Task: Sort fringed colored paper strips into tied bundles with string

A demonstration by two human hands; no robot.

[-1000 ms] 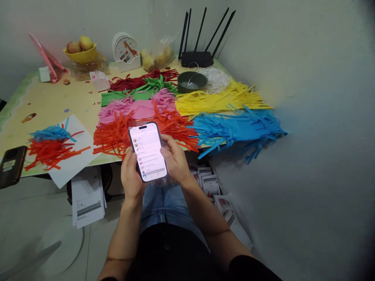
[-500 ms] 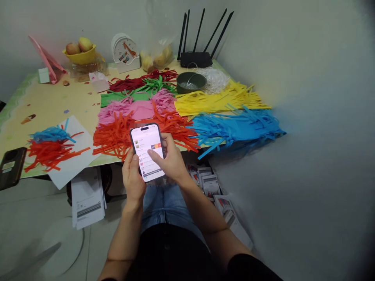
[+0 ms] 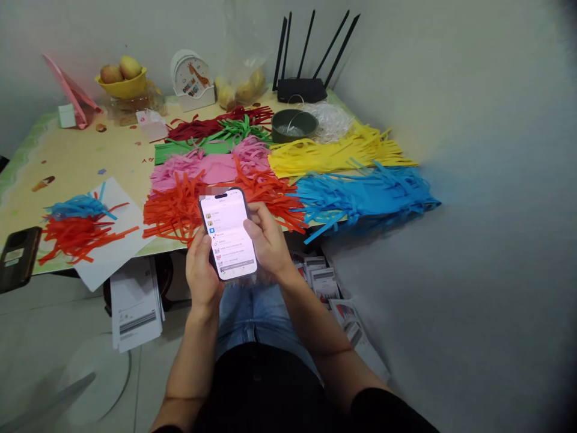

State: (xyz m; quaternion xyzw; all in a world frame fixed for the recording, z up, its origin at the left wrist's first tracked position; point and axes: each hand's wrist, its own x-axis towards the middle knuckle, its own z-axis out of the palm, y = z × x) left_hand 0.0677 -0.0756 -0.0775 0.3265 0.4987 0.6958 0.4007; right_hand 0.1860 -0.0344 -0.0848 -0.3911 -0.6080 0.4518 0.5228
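Observation:
A smartphone (image 3: 228, 234) with a lit white screen is held above my lap, just in front of the table edge. My left hand (image 3: 201, 272) grips its left side and back, thumb on the edge. My right hand (image 3: 267, 242) wraps its right side, thumb resting by the screen's right edge. Behind the phone lies an orange pile of cut paper strips (image 3: 180, 207).
The table (image 3: 81, 159) carries pink (image 3: 211, 165), green (image 3: 211, 144), dark red, yellow (image 3: 333, 156) and blue (image 3: 360, 195) strip piles, a dark bowl (image 3: 295, 125), a router (image 3: 301, 89), a clock, fruit bowl (image 3: 121, 81) and a second phone (image 3: 18, 255). Papers lie on the floor.
My right thumb, stretched across the screen half a second ago, has drawn back to the phone's right edge. The screen content has shifted. The phone stays in both hands.

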